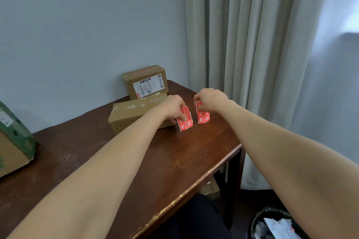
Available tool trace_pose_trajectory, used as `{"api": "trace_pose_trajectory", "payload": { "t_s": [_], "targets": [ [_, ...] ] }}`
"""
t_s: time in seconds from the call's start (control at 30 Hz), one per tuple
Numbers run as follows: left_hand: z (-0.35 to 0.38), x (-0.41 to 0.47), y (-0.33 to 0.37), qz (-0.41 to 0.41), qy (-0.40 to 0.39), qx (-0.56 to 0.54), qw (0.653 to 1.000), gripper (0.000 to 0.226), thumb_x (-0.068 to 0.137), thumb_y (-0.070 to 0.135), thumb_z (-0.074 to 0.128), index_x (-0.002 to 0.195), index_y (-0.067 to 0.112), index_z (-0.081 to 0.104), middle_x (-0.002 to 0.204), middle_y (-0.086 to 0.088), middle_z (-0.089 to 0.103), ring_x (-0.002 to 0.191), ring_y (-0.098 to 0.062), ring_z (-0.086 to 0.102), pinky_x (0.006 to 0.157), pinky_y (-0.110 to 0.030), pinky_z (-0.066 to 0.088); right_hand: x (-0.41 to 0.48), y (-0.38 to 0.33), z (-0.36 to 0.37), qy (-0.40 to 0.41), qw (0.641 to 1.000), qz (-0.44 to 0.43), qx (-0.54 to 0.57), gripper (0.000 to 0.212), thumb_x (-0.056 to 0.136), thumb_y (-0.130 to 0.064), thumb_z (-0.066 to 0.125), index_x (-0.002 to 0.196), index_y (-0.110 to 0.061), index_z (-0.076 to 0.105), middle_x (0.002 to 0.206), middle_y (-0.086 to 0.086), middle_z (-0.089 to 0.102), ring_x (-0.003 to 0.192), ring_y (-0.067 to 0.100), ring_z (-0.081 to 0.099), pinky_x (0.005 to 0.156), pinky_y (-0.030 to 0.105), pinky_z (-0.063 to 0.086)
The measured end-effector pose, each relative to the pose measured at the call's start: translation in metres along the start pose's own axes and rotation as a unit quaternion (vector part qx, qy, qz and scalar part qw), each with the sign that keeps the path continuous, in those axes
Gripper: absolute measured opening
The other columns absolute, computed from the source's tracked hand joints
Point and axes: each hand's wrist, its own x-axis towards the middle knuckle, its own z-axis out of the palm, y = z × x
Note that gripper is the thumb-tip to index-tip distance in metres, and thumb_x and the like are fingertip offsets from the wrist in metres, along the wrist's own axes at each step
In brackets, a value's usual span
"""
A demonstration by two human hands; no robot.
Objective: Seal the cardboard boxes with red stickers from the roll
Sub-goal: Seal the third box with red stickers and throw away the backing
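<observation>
Left sticker strip (186, 122): red with white print and a white backing edge along its right side. Two stickers show side by side at its lower end. It hangs from my left hand over the tabletop, toward the far right corner.
Right sticker strip (203, 117): same red with white print. It hangs from my right hand, just right of the left strip.
Gap: the two strips are apart, with bare wood showing between them.
Left hand (172, 109): fingers curled, thumb and fingers pinching the upper part of the left sticker strip.
Right hand (210, 100): fingers curled, pinching the top of the right sticker strip.
Near cardboard box (134, 114): plain brown and lying flat, with pale worn tape marks on top. It sits just left of the left strip, partly behind my left hand.
Far cardboard box (144, 81): brown, at the far edge against the wall. It has a white barcode label on its front face and a red streak on top.
Tabletop (174, 161): dark brown wood, scratched, with a chipped near edge.
Hidden: my fingers cover the upper ends of both strips, so I cannot tell whether either palm holds a roll. My left hand covers the right end of the near box.
Hard to make out: the sticker print is too small to read. I cannot tell whether the near box's flaps are sealed.
Cut off: the frame crops a green and brown carton (13, 141) at the left edge of the tabletop. It also crops a black waste bin (272, 225) on the floor.
</observation>
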Motion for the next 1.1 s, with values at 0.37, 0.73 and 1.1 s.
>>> {"api": "trace_pose_trajectory", "payload": {
  "t_s": [0.37, 0.73, 1.1],
  "targets": [
    [-0.015, 0.0, -0.008, -0.02, 0.095, -0.088, 0.991, 0.037, 0.082, 0.015, 0.073, 0.116, 0.007, 0.059, 0.105, -0.012, 0.07, 0.08, -0.02, 0.071, 0.068, -0.027, 0.059, 0.0, -0.002, -0.006, -0.025, 0.999, 0.009, -0.021, 0.048, 0.091, -0.036, 0.063, 0.136, -0.04, 0.049, 0.133, -0.002, 0.054, 0.116, 0.021, 0.056, 0.074, 0.032, 0.048],
    [-0.024, -0.007, -0.019, -0.027, 0.141, -0.082, 0.986, 0.029, 0.082, 0.019, 0.074, 0.104, 0.012, 0.058, 0.103, -0.01, 0.068, 0.078, -0.018, 0.069, 0.065, -0.024, 0.056, -0.006, -0.009, -0.015, -0.038, 0.998, 0.022, -0.045, 0.072, 0.082, -0.047, 0.07, 0.144, -0.035, 0.038, 0.139, 0.005, 0.046, 0.13, 0.029, 0.041, 0.098, 0.044, 0.044],
    [-0.036, -0.023, -0.037, -0.042, 0.166, -0.129, 0.977, 0.034, 0.081, 0.018, 0.075, 0.11, 0.011, 0.059, 0.105, -0.01, 0.068, 0.084, -0.016, 0.067, 0.064, -0.02, 0.053, -0.006, -0.039, -0.025, 0.026, 0.998, -0.017, 0.059, 0.068, 0.078, -0.049, 0.073, 0.137, -0.025, 0.049, 0.131, 0.004, 0.052, 0.126, 0.025, 0.042, 0.097, 0.041, 0.045]
  ]
}}
